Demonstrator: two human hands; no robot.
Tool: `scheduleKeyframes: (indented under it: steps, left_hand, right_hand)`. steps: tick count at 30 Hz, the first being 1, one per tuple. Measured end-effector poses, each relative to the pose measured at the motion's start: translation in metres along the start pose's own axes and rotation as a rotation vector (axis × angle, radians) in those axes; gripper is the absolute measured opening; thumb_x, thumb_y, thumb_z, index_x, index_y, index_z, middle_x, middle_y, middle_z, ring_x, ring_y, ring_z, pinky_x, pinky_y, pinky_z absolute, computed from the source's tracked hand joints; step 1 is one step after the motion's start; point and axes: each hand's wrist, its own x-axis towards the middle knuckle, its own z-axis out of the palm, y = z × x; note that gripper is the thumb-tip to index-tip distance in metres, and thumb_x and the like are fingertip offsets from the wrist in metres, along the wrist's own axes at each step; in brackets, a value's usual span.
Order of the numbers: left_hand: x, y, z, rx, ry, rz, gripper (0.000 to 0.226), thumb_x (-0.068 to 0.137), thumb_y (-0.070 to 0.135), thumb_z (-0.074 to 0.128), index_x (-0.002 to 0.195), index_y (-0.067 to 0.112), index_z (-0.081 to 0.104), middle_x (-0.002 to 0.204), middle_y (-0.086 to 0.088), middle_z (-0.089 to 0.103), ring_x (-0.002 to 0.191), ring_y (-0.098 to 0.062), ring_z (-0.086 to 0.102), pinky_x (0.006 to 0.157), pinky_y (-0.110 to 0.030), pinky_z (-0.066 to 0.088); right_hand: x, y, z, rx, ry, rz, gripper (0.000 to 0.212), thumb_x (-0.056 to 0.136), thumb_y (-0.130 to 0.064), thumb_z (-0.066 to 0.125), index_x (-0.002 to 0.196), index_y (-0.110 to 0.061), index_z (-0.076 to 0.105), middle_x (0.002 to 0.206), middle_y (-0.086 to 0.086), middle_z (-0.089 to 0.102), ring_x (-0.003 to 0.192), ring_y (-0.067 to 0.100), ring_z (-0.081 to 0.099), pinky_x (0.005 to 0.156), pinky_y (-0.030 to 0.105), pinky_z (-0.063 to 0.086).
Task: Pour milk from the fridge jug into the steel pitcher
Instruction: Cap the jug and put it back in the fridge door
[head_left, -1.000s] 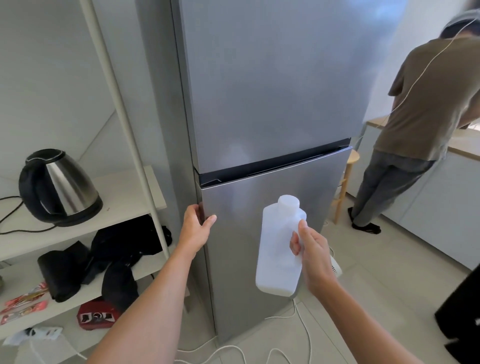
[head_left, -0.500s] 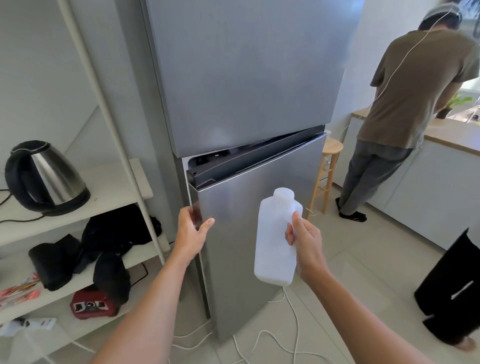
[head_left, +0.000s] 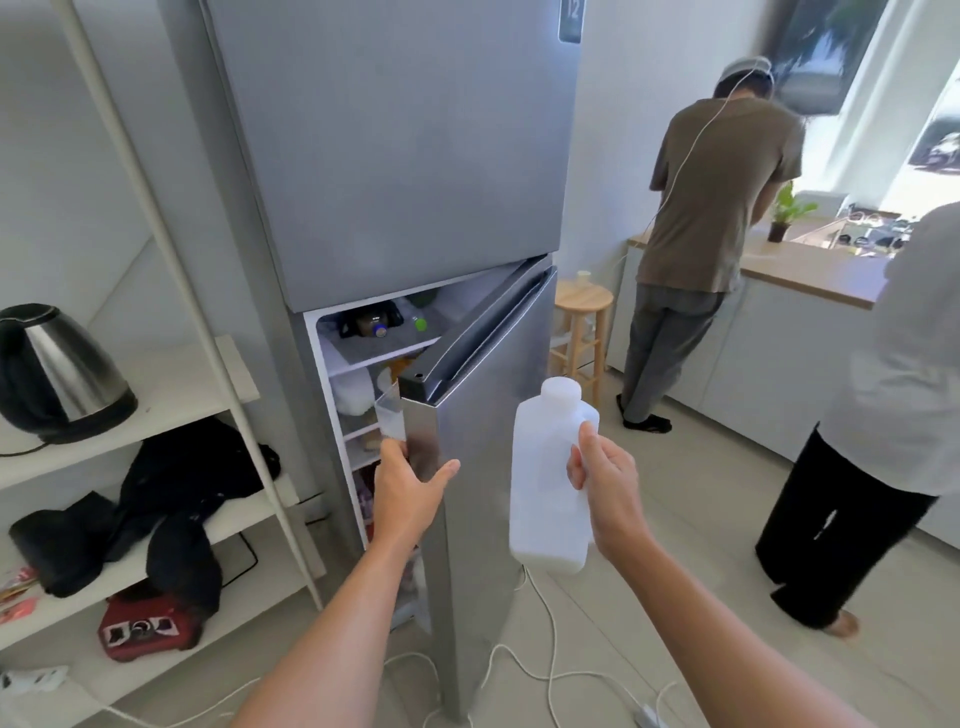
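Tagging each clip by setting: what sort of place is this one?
Probably a shared kitchen or office pantry: a steel fridge with its lower door open, an electric kettle on a white shelf, and a wood-topped counter.

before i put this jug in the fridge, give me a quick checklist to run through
1. Cap: ok, the white cap sits on the neck of the jug.
2. Grip: ok, the right hand is wrapped round the jug's handle side.
3. Door opening: not ok, the lower door is only partly open, with the left hand gripping its edge.
4. Free spot inside: cannot tell, the shelves look crowded and the door's inner side is mostly hidden.
5. Footing: not ok, a white cable lies loose beside the door's foot.
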Motion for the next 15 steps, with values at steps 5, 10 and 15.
scheduleKeyframes:
  steps: [5,10,15]
  left_hand:
    - [-0.036,0.021,0.034,0.066,-0.026,0.041,0.069,0.071,0.052,0.083,0.112,0.019,0.038,0.108,0.001,0.053,0.097,-0.024,0.055,0.076,-0.038,0.051]
    - [-0.063,0.049,0.066,0.061,-0.037,0.102,0.073,0.07,0.043,0.087,0.116,0.019,0.034,0.11,0.005,0.046,0.097,-0.016,0.051,0.072,-0.03,0.042]
    - [-0.076,0.069,0.095,0.101,-0.091,0.124,0.078,0.066,0.048,0.088,0.115,0.025,0.033,0.112,0.003,0.051,0.101,-0.022,0.058,0.078,-0.041,0.057]
  right_hand:
    - [-0.025,-0.006,-0.047,0.005,0.046,-0.019,0.051,0.106,-0.032,0.043,0.061,-0.009,0.037,0.065,0.01,0.035,0.06,0.017,0.03,0.061,0.032,0.025]
    - [-0.041,-0.008,-0.086,0.004,0.101,-0.026,0.052,0.106,-0.032,0.043,0.06,-0.009,0.037,0.064,0.009,0.035,0.059,0.016,0.03,0.061,0.032,0.025]
    - [-0.049,-0.001,-0.116,0.0,0.154,-0.016,0.055,0.107,-0.032,0.044,0.055,-0.017,0.035,0.059,0.004,0.035,0.061,0.018,0.031,0.06,0.032,0.026]
